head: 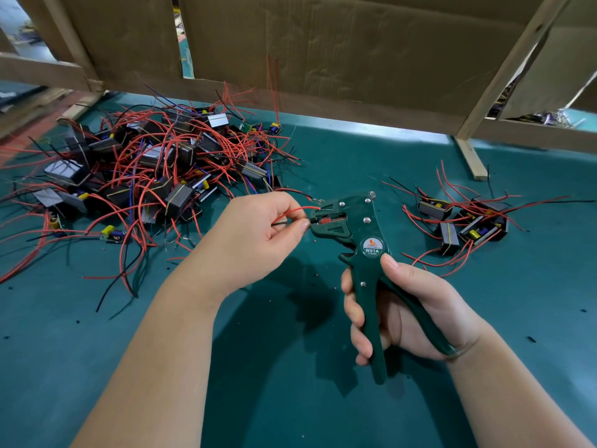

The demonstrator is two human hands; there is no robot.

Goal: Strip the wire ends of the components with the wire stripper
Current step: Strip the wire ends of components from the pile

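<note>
While the right hand clenched its fingers round the handles of the wire stripper, the tool stood over the green mat, its long axis running from the handles near the person up and away, its head turned left. The left hand pinched a red wire and a black wire, their ends at the jaws. A big pile of components lay left, a smaller group right.

Green wire stripper upright, wire ends in head
</note>
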